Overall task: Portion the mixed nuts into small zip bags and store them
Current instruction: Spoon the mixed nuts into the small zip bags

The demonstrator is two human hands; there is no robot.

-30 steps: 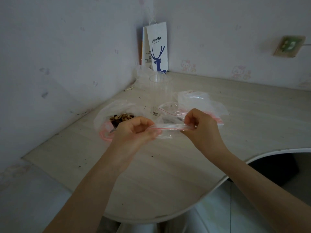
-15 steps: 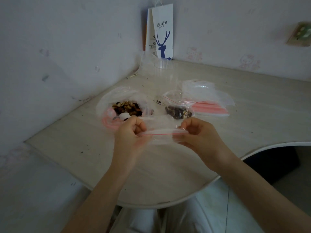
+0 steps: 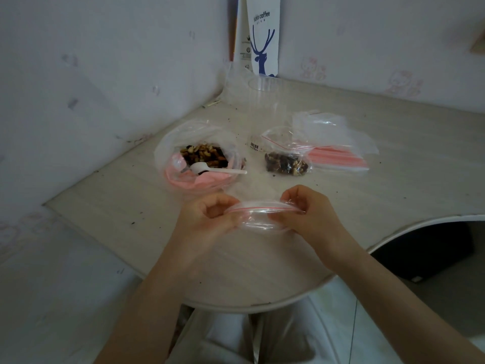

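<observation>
An empty clear zip bag (image 3: 262, 215) with a red seal line is stretched between my hands above the table's near edge. My left hand (image 3: 207, 222) pinches its left end and my right hand (image 3: 307, 214) pinches its right end; the mouth gapes slightly. Behind them a pink bowl (image 3: 183, 179) lined with clear plastic holds mixed nuts (image 3: 204, 153) and a white spoon (image 3: 210, 169). To its right lies a small zip bag with nuts inside (image 3: 286, 162).
A stack of empty zip bags (image 3: 336, 153) lies right of the filled bag. A clear plastic cup (image 3: 265, 95) and a white coffee paper bag (image 3: 259, 35) stand in the wall corner. The pale table (image 3: 393, 143) curves at its near edge; walls close the left and back.
Both hands with the bag have come nearer to me and lower over the table's front. The bag's mouth has spread a little. The view has tilted downward, uncovering the bowl and spoon.
</observation>
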